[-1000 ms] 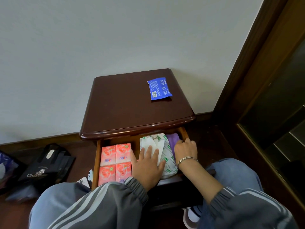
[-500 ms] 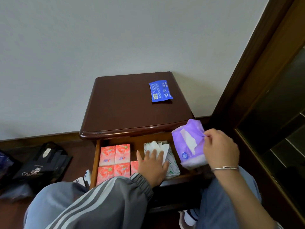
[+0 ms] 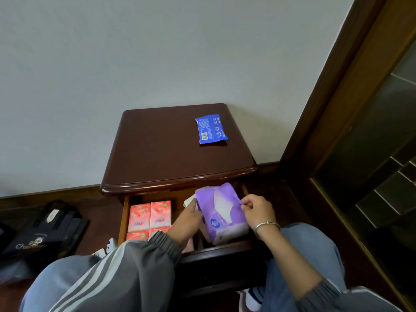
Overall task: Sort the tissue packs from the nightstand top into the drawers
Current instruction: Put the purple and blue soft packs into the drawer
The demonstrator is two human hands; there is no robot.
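The left hand and right hand clasp the purple tissue pack from either side — tilted above the open drawer.

Soft, even indoor light, rather dim, with no hard shadows. The wall reads flat grey. A faint sheen runs along the front edge of the surface; the drawer beneath sits in its shade. The wide lens bends the door frame at right. Detail is slightly soft throughout.
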